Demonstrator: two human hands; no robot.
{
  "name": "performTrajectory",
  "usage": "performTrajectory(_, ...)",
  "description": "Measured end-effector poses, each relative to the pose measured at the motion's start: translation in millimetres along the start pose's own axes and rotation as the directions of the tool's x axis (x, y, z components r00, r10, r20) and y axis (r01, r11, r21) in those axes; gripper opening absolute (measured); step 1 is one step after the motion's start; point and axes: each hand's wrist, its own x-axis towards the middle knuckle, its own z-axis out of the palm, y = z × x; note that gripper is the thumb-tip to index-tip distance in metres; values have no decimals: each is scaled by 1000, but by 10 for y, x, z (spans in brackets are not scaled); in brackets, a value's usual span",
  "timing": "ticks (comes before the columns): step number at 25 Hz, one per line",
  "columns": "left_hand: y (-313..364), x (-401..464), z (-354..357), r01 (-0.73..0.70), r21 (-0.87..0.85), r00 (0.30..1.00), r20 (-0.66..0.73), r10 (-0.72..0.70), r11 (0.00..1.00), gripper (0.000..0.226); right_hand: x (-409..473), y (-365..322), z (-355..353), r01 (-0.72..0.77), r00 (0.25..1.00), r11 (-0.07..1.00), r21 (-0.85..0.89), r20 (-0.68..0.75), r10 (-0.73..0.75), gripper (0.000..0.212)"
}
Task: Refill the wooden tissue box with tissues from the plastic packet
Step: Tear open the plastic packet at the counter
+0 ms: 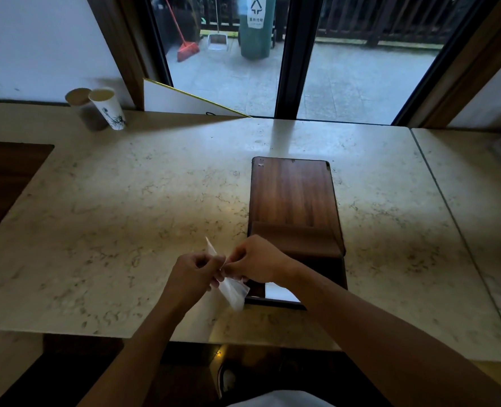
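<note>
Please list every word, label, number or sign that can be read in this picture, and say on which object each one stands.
Green bin outside the window: a white label with a triangular arrow symbol; the characters below it are too blurred to read.
Paper cup on the counter: a dark drawing, no readable words.
Wooden tissue box and plastic packet: no text visible.

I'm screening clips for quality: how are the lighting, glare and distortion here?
Head view: dim indoors, daylight from the window glaring off the marble counter; wide-angle lens bends the frame edges; the plastic packet, between left hand and right hand, looks soft and washed out.
</note>
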Motion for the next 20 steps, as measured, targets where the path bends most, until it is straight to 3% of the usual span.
performTrajectory(11,-3,-2,-233,-5,-10,975,222,7,1000,20,-25,125,12,-199,975,907,370,172,144,5)
performTrajectory(14,-10,-1,-239,-2,5,974,228,1,1000,16,-22,171,0,-238,966,855,461,204,159,17)
performTrajectory(20,1,-2,-180,69,1,978,197,-68,998,14,4,172,31,-220,971,901,374,174,165,18)
